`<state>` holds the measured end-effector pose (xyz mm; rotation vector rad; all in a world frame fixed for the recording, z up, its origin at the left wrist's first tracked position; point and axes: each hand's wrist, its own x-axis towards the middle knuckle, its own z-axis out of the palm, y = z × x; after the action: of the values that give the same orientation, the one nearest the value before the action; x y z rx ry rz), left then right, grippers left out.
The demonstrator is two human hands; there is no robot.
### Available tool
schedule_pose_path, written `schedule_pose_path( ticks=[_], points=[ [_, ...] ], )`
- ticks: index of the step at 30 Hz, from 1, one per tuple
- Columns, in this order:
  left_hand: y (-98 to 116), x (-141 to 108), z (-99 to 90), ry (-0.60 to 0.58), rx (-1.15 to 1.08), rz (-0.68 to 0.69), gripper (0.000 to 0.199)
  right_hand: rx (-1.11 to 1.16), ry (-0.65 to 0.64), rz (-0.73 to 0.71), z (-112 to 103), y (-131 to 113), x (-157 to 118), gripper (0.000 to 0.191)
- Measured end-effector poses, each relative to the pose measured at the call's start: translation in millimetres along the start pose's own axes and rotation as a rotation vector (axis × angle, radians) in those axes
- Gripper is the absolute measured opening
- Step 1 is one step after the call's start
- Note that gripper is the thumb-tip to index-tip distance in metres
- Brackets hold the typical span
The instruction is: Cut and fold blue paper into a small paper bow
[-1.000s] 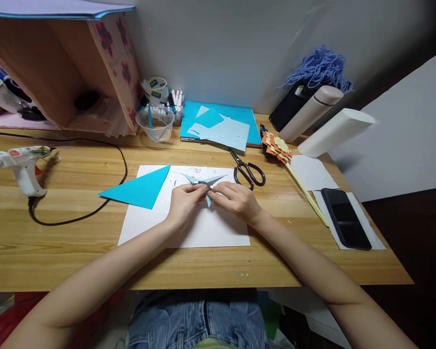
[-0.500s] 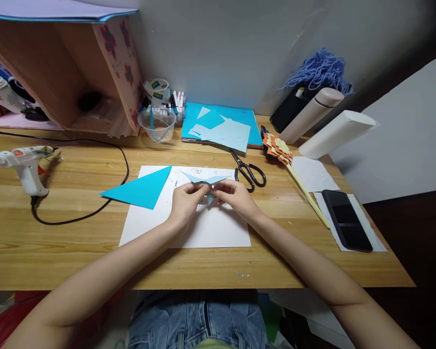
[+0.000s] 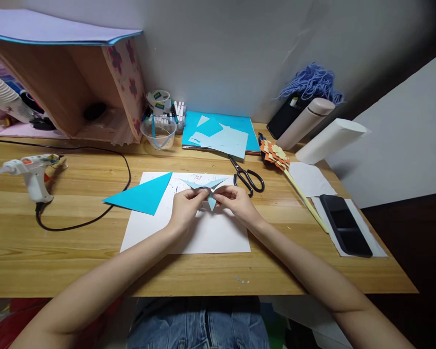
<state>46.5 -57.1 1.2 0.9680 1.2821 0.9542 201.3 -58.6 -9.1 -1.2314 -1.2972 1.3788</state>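
Between my hands, over a white sheet of paper (image 3: 148, 240), is a pale blue folded paper piece (image 3: 212, 202) with pointed tips. Two tips spread away from me and one points toward me. My left hand (image 3: 186, 206) pinches its left side between thumb and fingers. On the other side, my right hand (image 3: 236, 202) pinches it too, fingers curled. My fingertips cover the middle of the folds. To the left, a bright blue paper triangle (image 3: 143, 195) lies partly on the white sheet. Black-handled scissors (image 3: 247, 177) rest just beyond my right hand.
A white glue gun (image 3: 36, 177) with a black cord stands at left, near an open box (image 3: 125, 92). Behind are a plastic cup (image 3: 159, 133) and blue paper scraps (image 3: 227, 140). At right lie a paper flower (image 3: 275, 154), a phone (image 3: 345, 225) and a white roll (image 3: 330, 140).
The pale blue piece has tilted, so its near tip shows more plainly between my hands. Both hands keep their pinch. The whole view has shifted slightly.
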Motion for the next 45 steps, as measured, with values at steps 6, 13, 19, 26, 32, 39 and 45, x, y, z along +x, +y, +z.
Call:
schedule_pose_path(
  ticks=[6,13,19,26,32,39,45],
  points=[
    [16.2,-10.1,-8.2,0.01,0.515,0.473,0.03,-0.029,0.103,0.003,-17.1,-10.4,5.3,0.019],
    [24.7,3.4,-15.6,-0.123,0.646,0.58,0.028,0.09,-0.131,0.192,-15.5,-13.8,1.9,0.02],
    [8.7,12.7,-12.6,-0.241,0.666,0.429,0.036,0.024,-0.175,0.192,-13.6,-3.7,1.5,0.021],
    [8.5,17.8,-14.0,-0.303,0.458,0.254,0.038,-0.053,-0.125,0.145,-13.6,-1.8,2.5,0.021],
    [10.7,17.1,-15.3,-0.343,0.432,0.204,0.032,-0.099,-0.154,0.1,-12.2,-1.8,1.6,0.022],
    [13.6,12.4,-10.7,-0.295,0.424,0.222,0.016,-0.046,-0.192,0.043,-9.2,-1.3,0.2,0.017],
    [17.8,14.9,-15.3,-0.386,0.457,0.143,0.02,-0.092,-0.222,0.089,-13.3,-4.5,0.6,0.013]
  ],
)
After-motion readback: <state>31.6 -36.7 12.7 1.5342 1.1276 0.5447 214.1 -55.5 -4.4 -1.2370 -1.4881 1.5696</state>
